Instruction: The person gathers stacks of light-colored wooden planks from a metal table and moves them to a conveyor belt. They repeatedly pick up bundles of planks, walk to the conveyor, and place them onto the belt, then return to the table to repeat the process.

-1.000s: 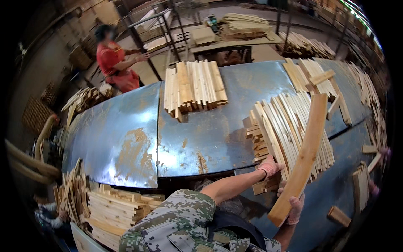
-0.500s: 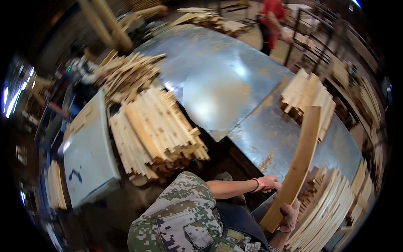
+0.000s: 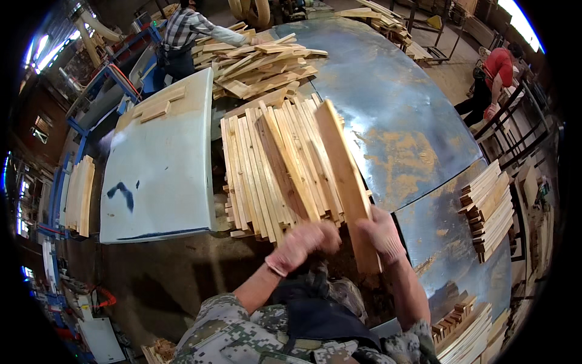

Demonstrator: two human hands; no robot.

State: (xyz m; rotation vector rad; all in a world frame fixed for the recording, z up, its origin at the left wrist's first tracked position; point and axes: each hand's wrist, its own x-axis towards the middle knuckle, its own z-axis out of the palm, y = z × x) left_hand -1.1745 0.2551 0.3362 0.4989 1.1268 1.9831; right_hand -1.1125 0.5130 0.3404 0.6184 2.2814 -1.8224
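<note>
My right hand [image 3: 382, 235], in a pale pink glove, is closed round the lower part of a long wooden plank [image 3: 342, 170]. The plank is held on a slant over the right side of a stack of planks [image 3: 251, 173]. My left hand [image 3: 306, 242], gloved too, is at the stack's near edge with its fingers curled and somewhat blurred. It is by the near end of a tilted plank with a brown side [image 3: 282, 164]. Whether the fingers grip that plank is hidden.
Left of the stack is a pale panel [image 3: 160, 176] with small wood pieces on it. A loose plank heap [image 3: 260, 64] lies beyond, by a person in checks [image 3: 185, 33]. A metal-topped table [image 3: 394, 115] carries stacks on the right. A person in red [image 3: 500, 70] bends behind it.
My view has swung left, from the right-hand stacks to the middle stack. My right hand has carried its plank over there. My left hand has moved away from beside it.
</note>
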